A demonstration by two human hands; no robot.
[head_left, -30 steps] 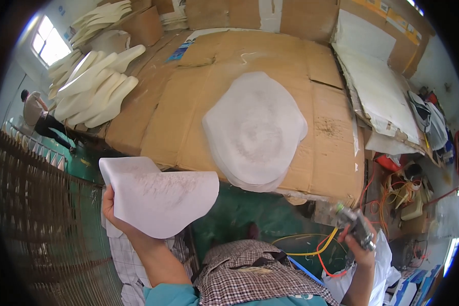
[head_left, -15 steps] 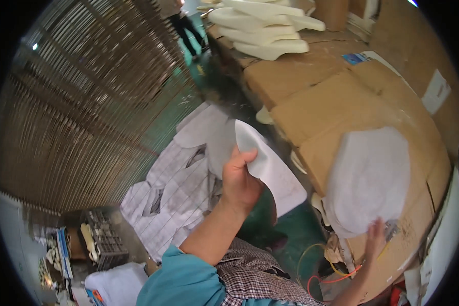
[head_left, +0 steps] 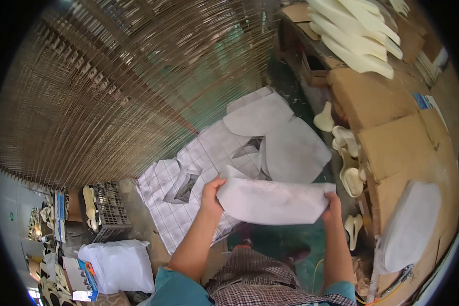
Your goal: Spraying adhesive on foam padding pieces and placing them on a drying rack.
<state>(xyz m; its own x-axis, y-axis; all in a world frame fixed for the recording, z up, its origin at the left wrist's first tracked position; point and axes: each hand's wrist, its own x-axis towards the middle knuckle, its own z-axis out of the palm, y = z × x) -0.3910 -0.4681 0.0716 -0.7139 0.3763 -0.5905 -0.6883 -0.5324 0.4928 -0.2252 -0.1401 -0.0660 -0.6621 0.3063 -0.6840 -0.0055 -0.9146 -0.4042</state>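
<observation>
A white, soft-looking sheet piece (head_left: 275, 203) is stretched sideways between my two hands, bowed along its length. My left hand (head_left: 212, 196) closes on its left end, thumb on top. At the opposite end my right hand (head_left: 333, 206) pinches the edge. Beyond and below the piece, several similar white cut sheets (head_left: 297, 149) lie overlapping on a wire mesh rack (head_left: 169, 235); dark gaps show between some of them. To the right, a stack of white sheets (head_left: 412, 222) rests on a cardboard-covered table (head_left: 392, 159), with a metal spray gun (head_left: 404, 275) beside its near end.
Upright wire racks (head_left: 112, 102) fill the left and far side. Cream saddle-shaped pieces (head_left: 354, 33) are piled at the table's far end, and others (head_left: 352, 181) sit below its edge. A black crate (head_left: 112, 209) and a white plastic bag (head_left: 117, 265) stand at lower left.
My right hand has left the table beside the stack and taken the sheet's other end. The sheet, earlier in my left hand alone, now lies crosswise. My view has turned left.
</observation>
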